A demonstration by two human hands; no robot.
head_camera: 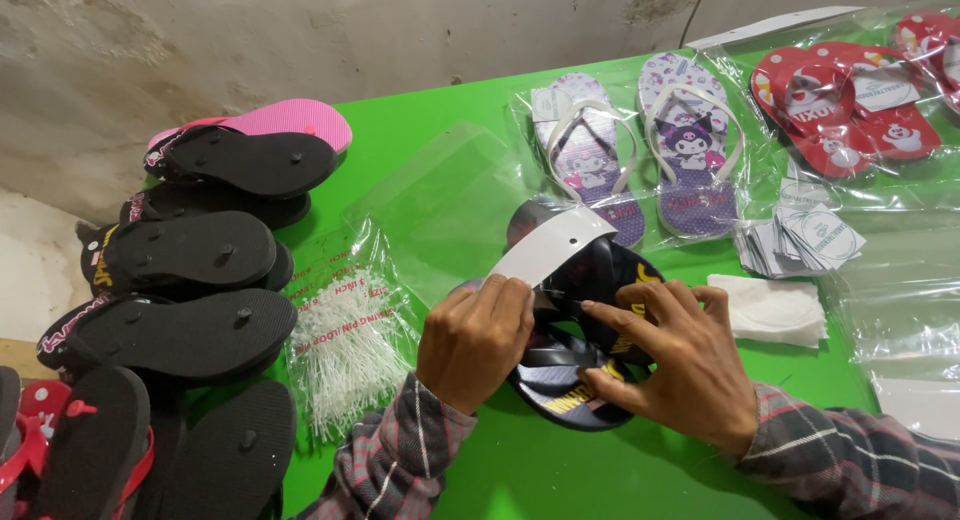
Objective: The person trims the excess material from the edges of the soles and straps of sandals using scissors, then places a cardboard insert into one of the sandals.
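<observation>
at the near middle of the green table [520,460], our left hand [472,342] pinches a white card tag [552,245] and our right hand [672,358] presses closed on the black flip-flops [585,380], where a loose pinch could let the tag slide askew.

A white card label [552,245] sits pinched in the left fingers [505,295]; clear bagged purple sandals [640,145] lie beyond, white tags [800,242] right.
</observation>
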